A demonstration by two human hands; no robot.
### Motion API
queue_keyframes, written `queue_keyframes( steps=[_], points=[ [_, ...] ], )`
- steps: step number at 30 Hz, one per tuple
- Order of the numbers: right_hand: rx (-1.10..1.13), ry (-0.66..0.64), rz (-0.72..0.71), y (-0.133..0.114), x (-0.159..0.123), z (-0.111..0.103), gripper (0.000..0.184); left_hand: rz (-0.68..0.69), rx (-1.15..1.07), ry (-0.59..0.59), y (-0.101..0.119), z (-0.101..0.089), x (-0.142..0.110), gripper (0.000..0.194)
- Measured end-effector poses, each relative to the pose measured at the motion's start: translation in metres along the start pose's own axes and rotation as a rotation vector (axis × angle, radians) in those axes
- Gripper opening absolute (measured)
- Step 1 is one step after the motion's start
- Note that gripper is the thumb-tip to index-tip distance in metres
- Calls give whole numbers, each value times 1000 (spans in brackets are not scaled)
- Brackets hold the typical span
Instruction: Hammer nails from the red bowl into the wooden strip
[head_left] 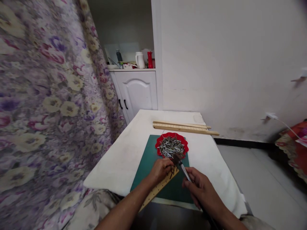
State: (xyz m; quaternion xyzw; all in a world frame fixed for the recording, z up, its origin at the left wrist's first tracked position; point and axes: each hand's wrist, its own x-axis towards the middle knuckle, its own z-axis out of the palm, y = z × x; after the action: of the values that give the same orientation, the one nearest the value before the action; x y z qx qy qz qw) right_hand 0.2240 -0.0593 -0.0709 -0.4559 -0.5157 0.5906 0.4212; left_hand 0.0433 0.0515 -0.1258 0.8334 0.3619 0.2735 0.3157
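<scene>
A hammer [184,171] is gripped by its handle in my right hand [200,187]; its head reaches up and left, close to the fingers of my left hand [161,170]. Those left fingers are pinched together over the far end of a pale wooden strip [157,189], and what they hold is hidden. Dark holes or nail heads dot the strip, and several nails [172,174] stick up from it beside my left fingers. Just beyond the hammer head, a red scalloped dish [185,145] holds a heap of loose silver nails [170,146].
A green mat [146,166] lies under the dish and strip on a white-covered table [115,159]. Two wooden strips [184,128] rest at the table's far side. A floral curtain [59,95] hangs at left; a white cabinet [139,91] and wall stand behind.
</scene>
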Motion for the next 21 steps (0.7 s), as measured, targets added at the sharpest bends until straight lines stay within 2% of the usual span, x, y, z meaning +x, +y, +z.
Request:
queue_keyframes(
  steps=[16,21],
  points=[
    [-8,-5,3,1,1,-3,26,9,11,25,0,2,0,17],
    [18,12,-29,0,-3,-6,29,0,-32,-21,1,-2,-2,20]
  ],
)
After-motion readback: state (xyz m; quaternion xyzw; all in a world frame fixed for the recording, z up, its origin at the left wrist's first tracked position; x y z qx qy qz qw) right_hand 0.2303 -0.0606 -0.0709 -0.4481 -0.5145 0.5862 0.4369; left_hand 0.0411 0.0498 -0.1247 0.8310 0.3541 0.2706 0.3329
